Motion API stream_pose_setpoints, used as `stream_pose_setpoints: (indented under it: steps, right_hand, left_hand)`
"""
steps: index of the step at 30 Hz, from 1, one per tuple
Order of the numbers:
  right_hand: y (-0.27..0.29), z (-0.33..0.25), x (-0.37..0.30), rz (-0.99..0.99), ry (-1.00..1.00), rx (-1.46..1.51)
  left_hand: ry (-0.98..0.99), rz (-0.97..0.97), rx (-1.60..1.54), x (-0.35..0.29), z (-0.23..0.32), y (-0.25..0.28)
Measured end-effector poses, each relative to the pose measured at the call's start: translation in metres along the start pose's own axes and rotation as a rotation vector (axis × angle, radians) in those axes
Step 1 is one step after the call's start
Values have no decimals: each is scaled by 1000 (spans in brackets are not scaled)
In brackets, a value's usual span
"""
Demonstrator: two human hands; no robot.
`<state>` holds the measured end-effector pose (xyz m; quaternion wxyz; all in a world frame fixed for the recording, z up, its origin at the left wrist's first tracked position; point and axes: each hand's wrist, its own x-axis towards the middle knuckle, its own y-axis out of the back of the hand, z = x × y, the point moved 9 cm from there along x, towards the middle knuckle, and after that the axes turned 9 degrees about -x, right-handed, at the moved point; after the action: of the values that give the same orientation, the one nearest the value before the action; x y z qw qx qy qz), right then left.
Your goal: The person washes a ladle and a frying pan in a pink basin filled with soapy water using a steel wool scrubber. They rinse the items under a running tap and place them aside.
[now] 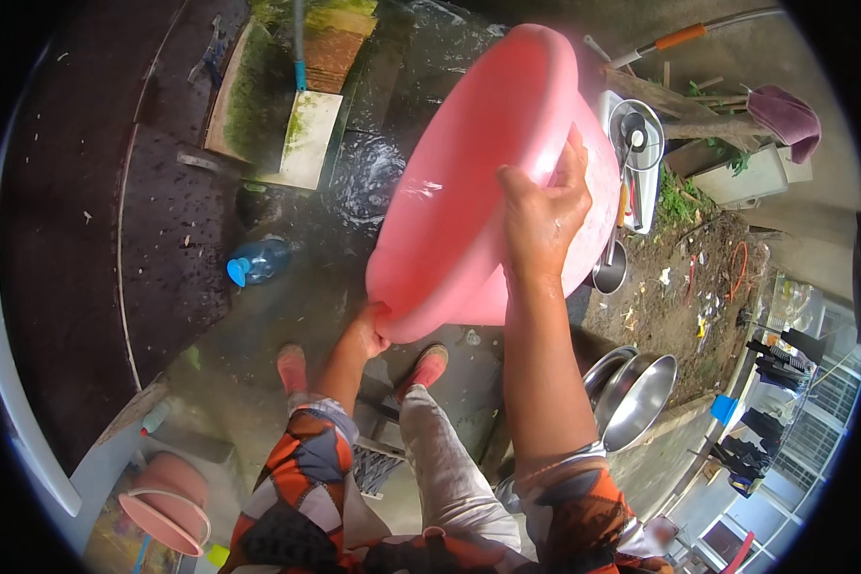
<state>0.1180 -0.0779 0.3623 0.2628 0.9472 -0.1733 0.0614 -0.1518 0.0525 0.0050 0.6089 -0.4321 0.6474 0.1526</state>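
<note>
A large pink plastic basin (459, 172) is held up in front of me, tipped on its side so that its hollow faces left. My left hand (365, 332) grips the lower near end of its rim. Farther up the right side, my right hand (545, 210) is closed on the rim, thumb toward the hollow and fingers over the outer wall. Both hands look wet. Water (368, 177) ripples on the wet ground just left of the basin. The basin's underside is mostly hidden.
A clear bottle (266, 260) with a blue top lies at left, below mossy boards (249, 105). Metal bowls (636, 397) stand at right, near a metal pot (609, 268) and a white tray (647, 191) with utensils. A pink bucket (167, 497) is at lower left.
</note>
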Motion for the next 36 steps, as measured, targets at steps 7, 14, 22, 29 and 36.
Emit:
stream_pose_setpoints:
  steps: [7,14,22,29,36]
  right_hand:
    - [25,37,4,20,-256,205]
    - [68,185,-43,91,-535,453]
    - [57,311,-164,-130,-1054,57]
    - [97,380,-170,109,-1140,107]
    - [135,333,-194,-39,-940,-14]
  left_hand:
    - [-317,-89,-38,-13,32,-23]
    - [-817,186,349,-58,144,-28]
    - [-623,503,671,-43,141,28]
    - [-531,305,538,-18,58,7]
    - [-392,198,348,-16,-55,-10]
